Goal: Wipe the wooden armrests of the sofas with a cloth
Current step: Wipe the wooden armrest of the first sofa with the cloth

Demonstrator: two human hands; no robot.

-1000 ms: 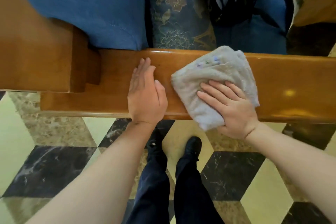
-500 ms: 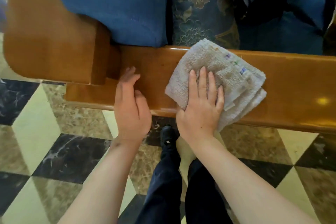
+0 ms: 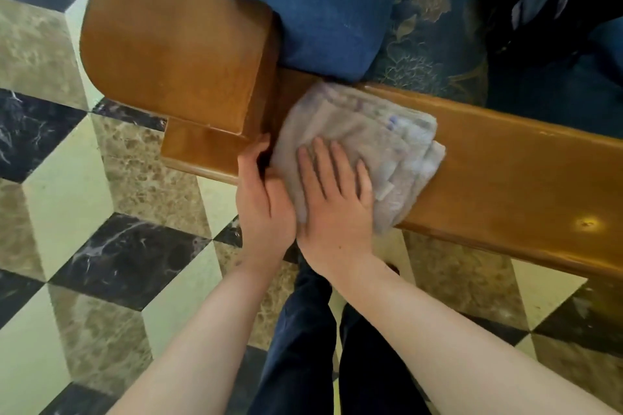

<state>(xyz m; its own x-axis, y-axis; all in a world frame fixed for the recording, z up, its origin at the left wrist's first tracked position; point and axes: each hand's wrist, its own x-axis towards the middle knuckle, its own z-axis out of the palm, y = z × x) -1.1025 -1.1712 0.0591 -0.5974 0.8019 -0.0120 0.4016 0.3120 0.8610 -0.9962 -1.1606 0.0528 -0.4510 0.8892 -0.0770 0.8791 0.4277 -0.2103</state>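
Your right hand (image 3: 337, 209) lies flat, fingers spread, pressing the folded grey cloth (image 3: 364, 141) onto the glossy wooden armrest (image 3: 505, 172). Cloth looks worn, slightly blurred. Your left hand (image 3: 261, 199), fingers straight, rests just beside it, touching the armrest edge.

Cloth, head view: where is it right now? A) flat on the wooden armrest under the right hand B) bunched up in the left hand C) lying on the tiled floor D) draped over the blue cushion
A: the folded cloth lies on the wooden armrest, with the right hand pressing flat on it, fingers straight, while the left hand rests beside it at the armrest's edge.
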